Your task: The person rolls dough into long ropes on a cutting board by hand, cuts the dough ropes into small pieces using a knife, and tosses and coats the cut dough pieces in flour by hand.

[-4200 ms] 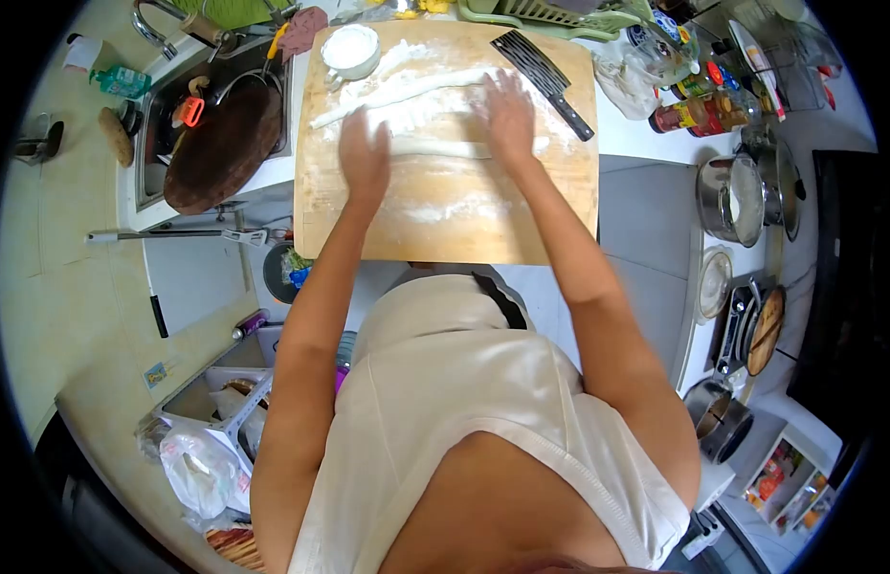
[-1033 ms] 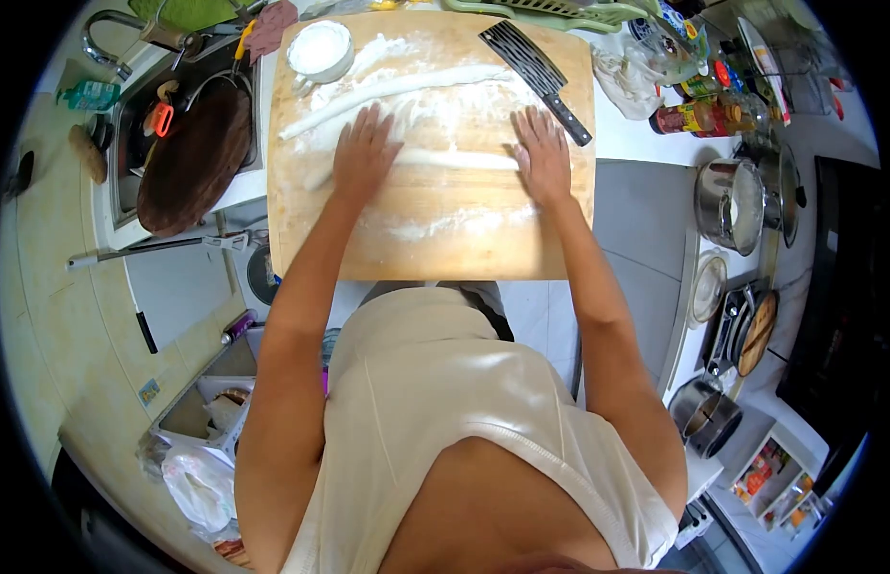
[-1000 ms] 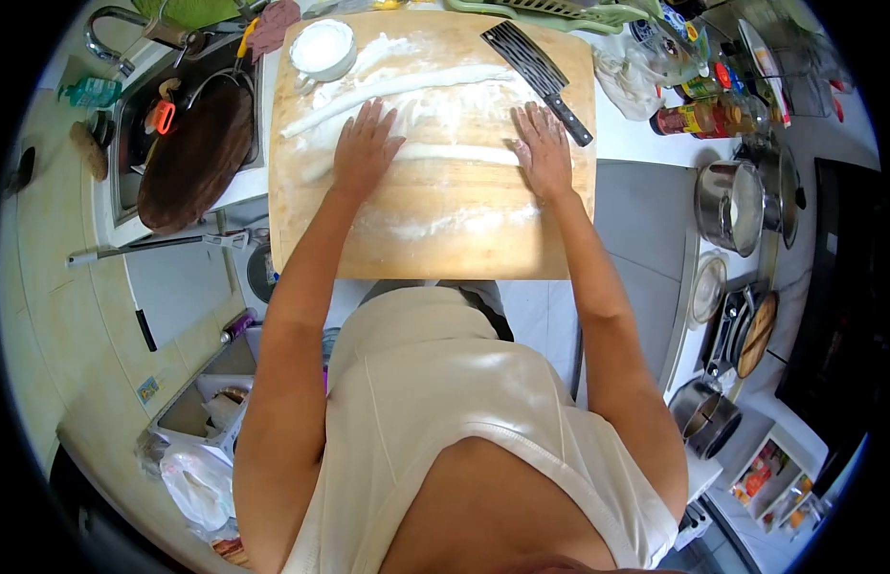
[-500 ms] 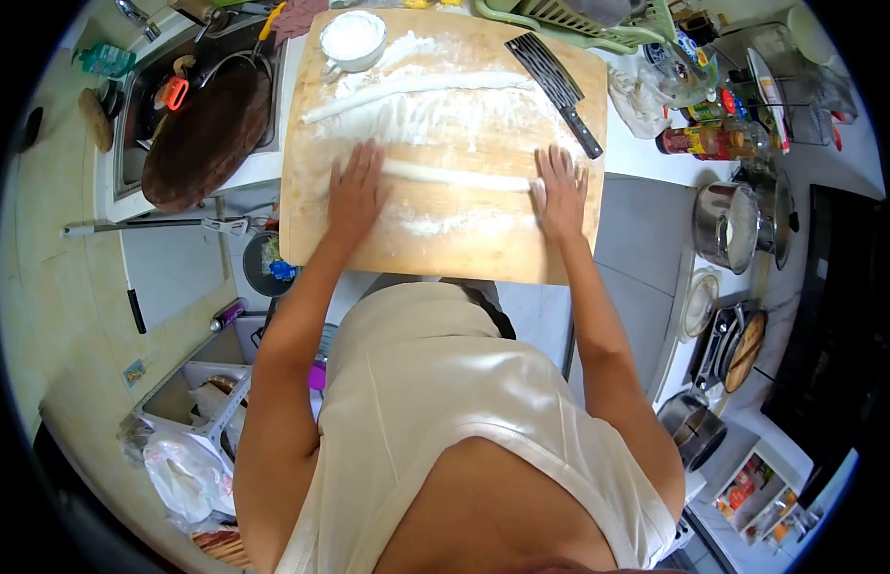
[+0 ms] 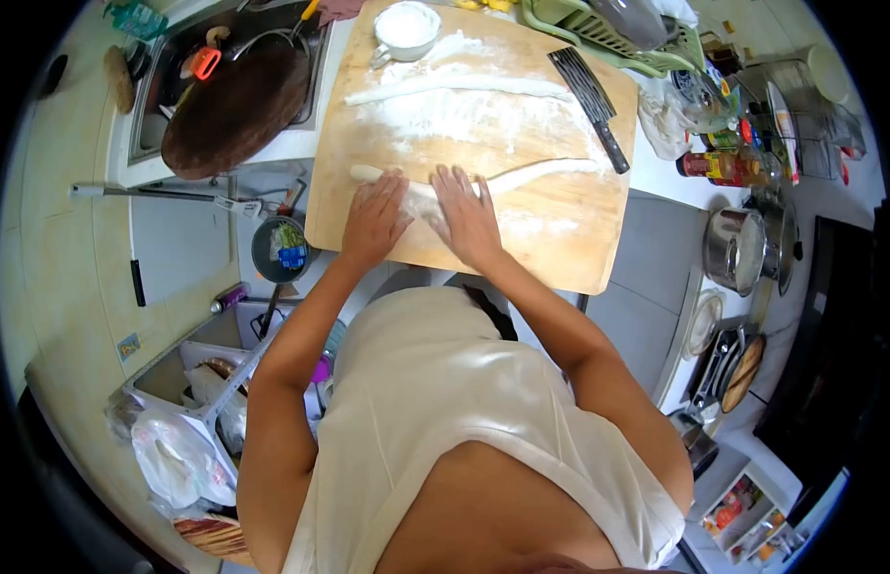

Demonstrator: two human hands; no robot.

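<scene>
My left hand [image 5: 374,218] lies flat, fingers apart, on the left part of the nearer dough rope [image 5: 541,172]. Close beside it, my right hand [image 5: 464,212] rests spread on the same rope near its middle. The rope's left end shows past my left hand, and its right part bends up toward the board's right side. A second dough rope [image 5: 464,84] lies farther back on the floured wooden board [image 5: 560,253]. At the back left of the board stands a white cup of flour [image 5: 407,27]. A cleaver [image 5: 587,91] lies at the right.
Left of the board is a sink [image 5: 139,143] with a large brown round lid [image 5: 236,115]. Behind the board stands a green rack [image 5: 598,43]. Bottles [image 5: 723,167] and a steel pot [image 5: 734,251] are on the right. A small pan [image 5: 280,251] sits below the board's left edge.
My right hand has moved left along the nearer rope, close to my left hand. The rope's right part is now uncovered and bent. The view has shifted, so the board appears farther right.
</scene>
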